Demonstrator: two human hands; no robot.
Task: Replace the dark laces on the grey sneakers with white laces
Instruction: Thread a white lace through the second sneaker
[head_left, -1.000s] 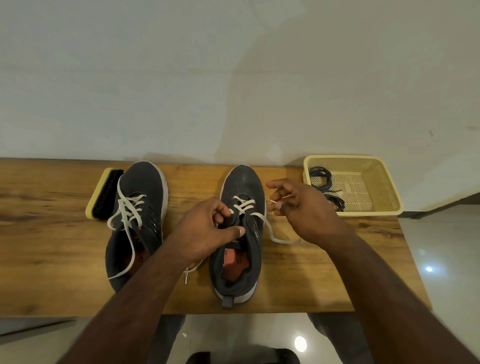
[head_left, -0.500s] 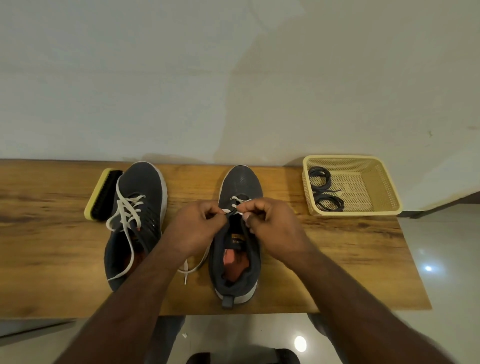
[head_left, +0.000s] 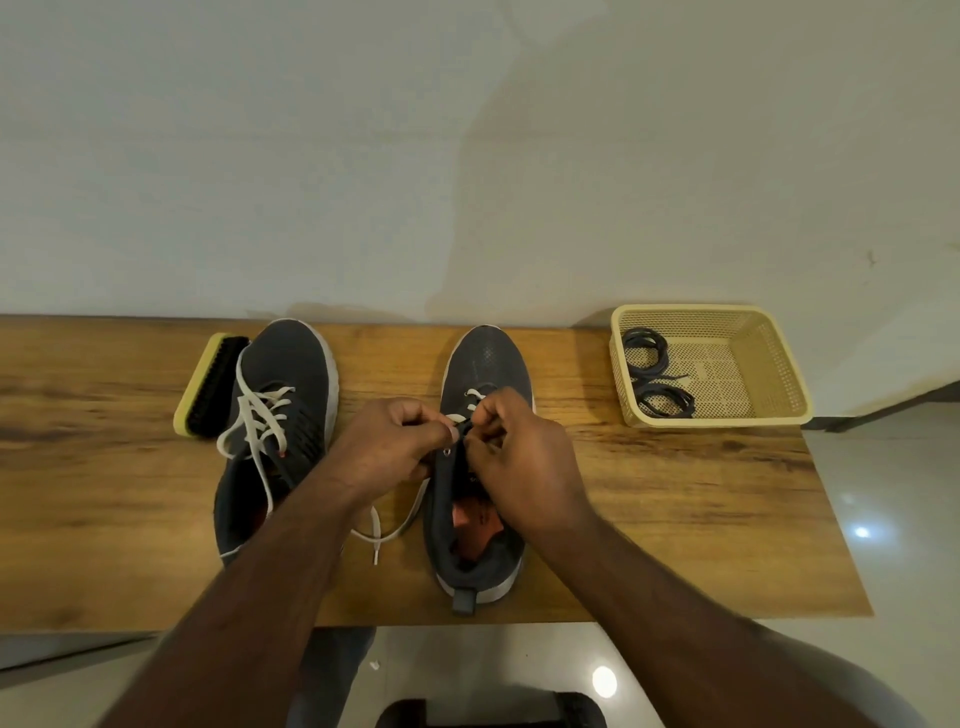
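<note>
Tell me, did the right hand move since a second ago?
Yes. The right hand moved left, away from the yellow basket, and now pinches the white lace over the right sneaker.

Both hands hide the right sneaker's (head_left: 485, 364) middle eyelets; the left sneaker's (head_left: 291, 364) heel lies behind a forearm

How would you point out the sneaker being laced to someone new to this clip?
On the wooden table, two grey sneakers stand side by side. It is the right sneaker, nearer the yellow basket. Unlike its neighbour, both hands work at its eyelets.
</note>
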